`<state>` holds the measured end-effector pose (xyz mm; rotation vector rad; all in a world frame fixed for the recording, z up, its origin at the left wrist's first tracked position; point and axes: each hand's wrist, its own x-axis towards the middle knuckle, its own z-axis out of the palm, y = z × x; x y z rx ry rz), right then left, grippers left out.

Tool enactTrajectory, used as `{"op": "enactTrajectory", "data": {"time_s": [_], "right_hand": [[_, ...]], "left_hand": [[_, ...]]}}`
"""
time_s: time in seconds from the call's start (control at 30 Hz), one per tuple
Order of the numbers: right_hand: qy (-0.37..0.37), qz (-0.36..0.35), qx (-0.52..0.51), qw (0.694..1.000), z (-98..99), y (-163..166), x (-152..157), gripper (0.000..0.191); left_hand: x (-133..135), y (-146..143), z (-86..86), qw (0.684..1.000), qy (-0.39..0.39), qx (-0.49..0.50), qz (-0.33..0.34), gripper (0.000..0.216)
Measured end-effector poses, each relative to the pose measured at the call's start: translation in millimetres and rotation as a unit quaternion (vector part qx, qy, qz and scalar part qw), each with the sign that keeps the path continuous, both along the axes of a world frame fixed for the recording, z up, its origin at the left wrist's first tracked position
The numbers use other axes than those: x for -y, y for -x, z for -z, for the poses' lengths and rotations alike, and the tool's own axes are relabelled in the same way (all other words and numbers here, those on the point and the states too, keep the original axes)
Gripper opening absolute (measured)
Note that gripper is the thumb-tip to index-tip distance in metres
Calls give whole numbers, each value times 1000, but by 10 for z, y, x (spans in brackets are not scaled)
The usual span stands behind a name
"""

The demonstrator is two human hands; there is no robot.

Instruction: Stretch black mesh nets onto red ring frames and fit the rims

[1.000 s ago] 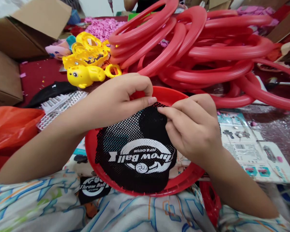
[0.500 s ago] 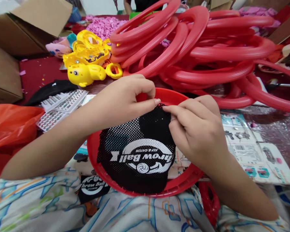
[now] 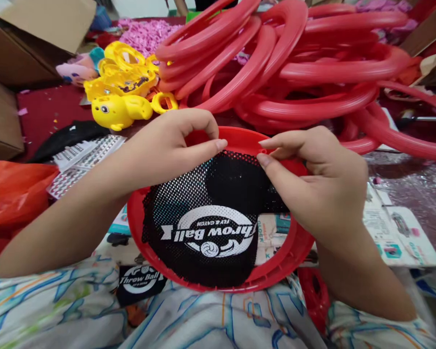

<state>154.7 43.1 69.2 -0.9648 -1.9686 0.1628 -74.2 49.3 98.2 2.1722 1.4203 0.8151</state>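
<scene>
A black mesh net [image 3: 189, 242] with an upside-down white "Throw Ball" print lies across a red plastic ring [image 3: 136, 232] on my lap. Its upper edge runs between my two hands. At the ring's far side, my left hand [image 3: 181, 145] is closed, thumb and curled forefinger pinching at the net's edge. My right hand [image 3: 316, 174] has its thumb and forefinger close together on the same edge, further right. The net's right part passes under this hand. Through the ring's lower right, printed card [image 3: 272, 237] shows.
Red rings [image 3: 327, 72] are heaped beyond my hands. Yellow toy parts [image 3: 119, 109] and a pink pile [image 3: 145, 36] lie at the far left. Cardboard boxes [image 3: 39, 29], bead sheets [image 3: 83, 160] and a red bag [image 3: 18, 194] stand left. Printed cards [image 3: 399, 232] lie right.
My right hand has moved right, away from the left one, and its fingers have parted slightly. The net's upper edge now spreads further right. The view has shifted a little.
</scene>
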Motion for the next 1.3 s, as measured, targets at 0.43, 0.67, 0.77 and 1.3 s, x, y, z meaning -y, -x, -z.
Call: {"op": "enactTrajectory", "data": {"time_s": [0.43,0.67,0.77,1.3], "right_hand": [[-90,6,85,992,57,-34,-135,12],[-97,8,119,988,63,-2,-120,11],[-101,13,129,986,76,8,-108,13],[340,-134,273,890,-139,204,311,56]], "left_hand": [[-7,13,69,997,-36,-47,49,62],[-49,-120,29,982,-49,-177,-35,63],[-108,-195,-43,973,-23,-227,-43,51],[-252,140,-217,972,169,-135,-88,54]]}}
